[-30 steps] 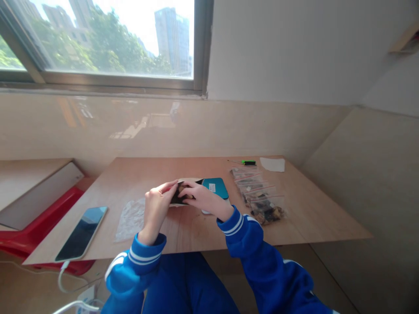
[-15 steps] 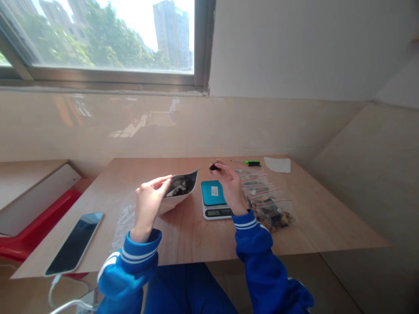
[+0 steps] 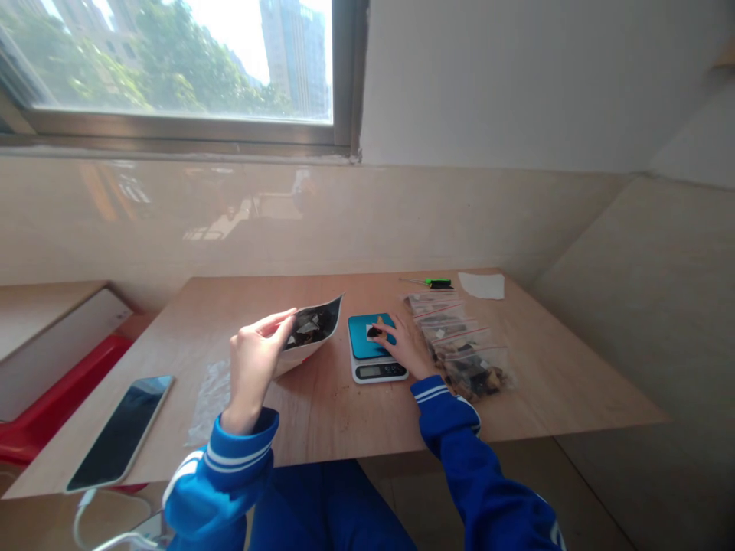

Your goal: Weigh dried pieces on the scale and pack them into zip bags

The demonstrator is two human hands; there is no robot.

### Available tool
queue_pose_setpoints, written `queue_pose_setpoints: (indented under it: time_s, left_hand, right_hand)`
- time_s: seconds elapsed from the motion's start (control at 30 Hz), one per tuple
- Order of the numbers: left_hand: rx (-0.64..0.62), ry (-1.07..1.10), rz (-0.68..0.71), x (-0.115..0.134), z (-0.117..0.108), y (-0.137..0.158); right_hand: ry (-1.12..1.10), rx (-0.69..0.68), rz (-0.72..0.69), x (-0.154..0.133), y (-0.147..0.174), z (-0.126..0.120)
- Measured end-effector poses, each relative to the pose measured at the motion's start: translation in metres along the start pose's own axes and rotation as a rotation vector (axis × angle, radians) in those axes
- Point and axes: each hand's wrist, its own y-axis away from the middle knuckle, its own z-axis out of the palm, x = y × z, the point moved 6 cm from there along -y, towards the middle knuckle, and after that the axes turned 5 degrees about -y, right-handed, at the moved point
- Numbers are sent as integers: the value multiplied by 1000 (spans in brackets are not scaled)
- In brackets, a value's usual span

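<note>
My left hand (image 3: pixel 258 356) pinches the rim of an open pouch (image 3: pixel 302 357), tilted so its dark inside shows. Dark dried pieces (image 3: pixel 310 327) lie in the pouch. Over the blue plate of a small digital scale (image 3: pixel 357 348), my right hand (image 3: pixel 406 346) has its fingers closed on a dark and tan dried piece (image 3: pixel 376 330), perhaps dried fungus. The piece is low at the plate; whether it touches is hard to tell. The scale's display (image 3: pixel 370 371) is too small to read.
Several clear zip bags (image 3: pixel 476 367) of dried pieces lie in a row right of the scale. Behind them are a green-handled screwdriver (image 3: pixel 439 283) and white paper (image 3: pixel 482 286). A phone (image 3: pixel 120 432) with a cable and crumpled clear plastic (image 3: pixel 207 402) are at left.
My right hand has come down from above the scale to its plate with the dried piece. My left hand still holds the pouch. The view has shifted slightly.
</note>
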Motion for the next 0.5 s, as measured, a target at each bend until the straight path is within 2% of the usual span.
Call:
queue_pose_setpoints:
  time_s: [0.07,0.13,0.23,0.27,0.33,0.4,0.5]
  left_hand:
    - [-9,-8,-13,-1,1,1]
    - [-20,-1,-20,-1,3,3]
    - [-25,7,-26,-1,6,8]
    - [-28,2,-31,-1,7,10]
    - [-35,-21,-37,-1,9,15]
    - [-38,-44,-24,0,10,21]
    - [-12,-70,27,0,12,34]
  right_hand:
    - [14,11,-15,-10,3,-11]
    - [-73,69,-47,-32,7,-25]
    - [-308,209,-117,-84,15,-47]
    - [-386,212,-146,-104,18,-51]
    - [-446,84,-248,-148,22,-45]
    - [-345,-152,-347,-184,26,-25]
    - [-67,-369,-373,-200,30,15]
